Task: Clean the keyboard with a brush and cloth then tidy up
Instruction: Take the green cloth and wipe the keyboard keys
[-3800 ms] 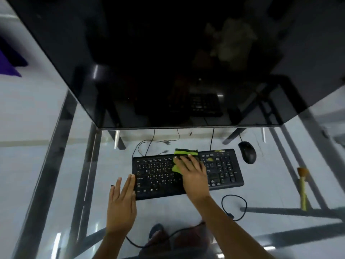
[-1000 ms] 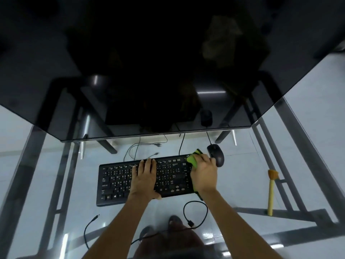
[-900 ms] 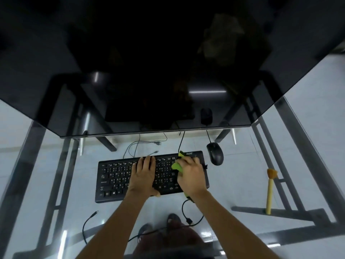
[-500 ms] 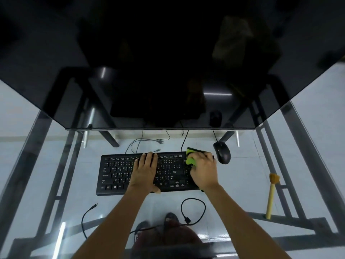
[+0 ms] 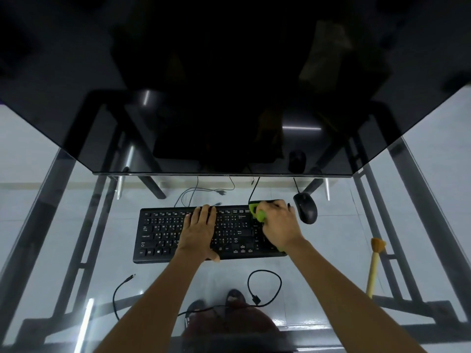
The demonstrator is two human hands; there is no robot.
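Keyboard: the black keyboard lies flat on the glass tabletop, just in front of the monitor's lower edge, its cable running back under the screen.
Cloth: the green cloth is bunched under the right hand at the keyboard's right end, over the number-pad area; only its far edge and a small tip near the wrist show.
Right hand: the right hand is curled and clamped on the cloth, pressing it onto the keys.
Left hand: the left hand lies flat, fingers together and extended, empty, bracing the middle key block.
Change: against the pictures of the last second, the cloth hand sat at the far right corner, moved inward toward the centre, then went back to the right end, where it is now. The left hand has stayed on the middle keys.
Meaning: judged as back-and-forth wiping of the right section, the cloth stage in progress; tidying is not yet begun.
Brush: the brush, pale handle with orange bristles, lies on the tabletop well to the right, apart from both hands.
Mouse: the black mouse sits just beside the right hand, near enough to be nudged.
Loose cable: a coiled cable lies near the front edge.
Writing: key legends are white but too small to read; no brand mark is legible.
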